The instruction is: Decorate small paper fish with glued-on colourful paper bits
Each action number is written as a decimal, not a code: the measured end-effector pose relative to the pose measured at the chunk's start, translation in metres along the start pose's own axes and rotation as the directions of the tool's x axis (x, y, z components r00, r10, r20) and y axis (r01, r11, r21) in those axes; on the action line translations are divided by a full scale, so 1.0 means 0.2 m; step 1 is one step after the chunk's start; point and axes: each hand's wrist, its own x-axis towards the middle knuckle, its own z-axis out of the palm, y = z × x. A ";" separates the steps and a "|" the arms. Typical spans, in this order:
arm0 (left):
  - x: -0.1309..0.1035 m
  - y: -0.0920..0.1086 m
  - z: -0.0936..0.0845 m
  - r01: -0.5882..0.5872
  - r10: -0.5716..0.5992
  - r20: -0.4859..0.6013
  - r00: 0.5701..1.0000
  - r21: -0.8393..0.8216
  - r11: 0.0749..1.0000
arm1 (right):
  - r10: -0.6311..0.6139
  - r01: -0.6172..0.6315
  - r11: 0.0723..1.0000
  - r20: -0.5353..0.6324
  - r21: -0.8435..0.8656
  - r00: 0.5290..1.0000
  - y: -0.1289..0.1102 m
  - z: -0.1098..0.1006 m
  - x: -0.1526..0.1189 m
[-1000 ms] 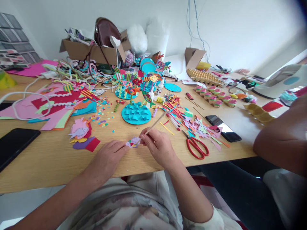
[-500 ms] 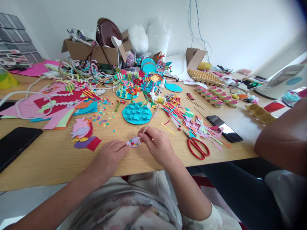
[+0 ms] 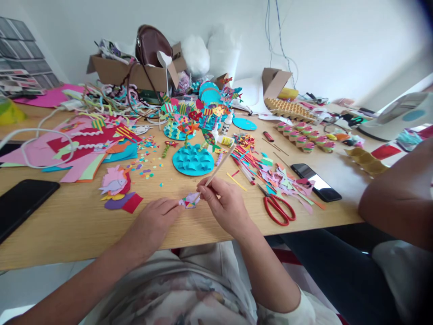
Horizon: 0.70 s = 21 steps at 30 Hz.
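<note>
A small lilac paper fish (image 3: 192,198) with coloured patches lies flat near the table's front edge. My left hand (image 3: 157,219) rests on the table with fingers stretched out, its fingertips at the fish's left end. In a pinch, my right hand (image 3: 225,205) holds a thin wooden stick (image 3: 219,169), tilted up to the right. The stick's lower end is at the fish's right part, close to my fingers. Behind the hands stands a round blue paper base (image 3: 192,160) with curled strips and paper fish on stems.
Red-handled scissors (image 3: 279,210), paper scraps (image 3: 287,180) and a phone (image 3: 316,182) lie to the right. Paper cutouts (image 3: 117,180) and another phone (image 3: 25,203) lie left. Glue bottles (image 3: 226,124) stand behind the base. Another person's arm (image 3: 399,194) rests at the right edge.
My right hand has shifted slightly right with the stick, whose upper end has swung right. A striped lilac piece beside the blue base now shows more clearly. My left hand has stayed in place.
</note>
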 end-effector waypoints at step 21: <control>-0.01 0.00 0.00 0.006 -0.005 0.016 1.000 -0.019 1.000 | 0.092 -0.091 0.995 -0.023 0.050 0.995 0.05 0.02 -0.02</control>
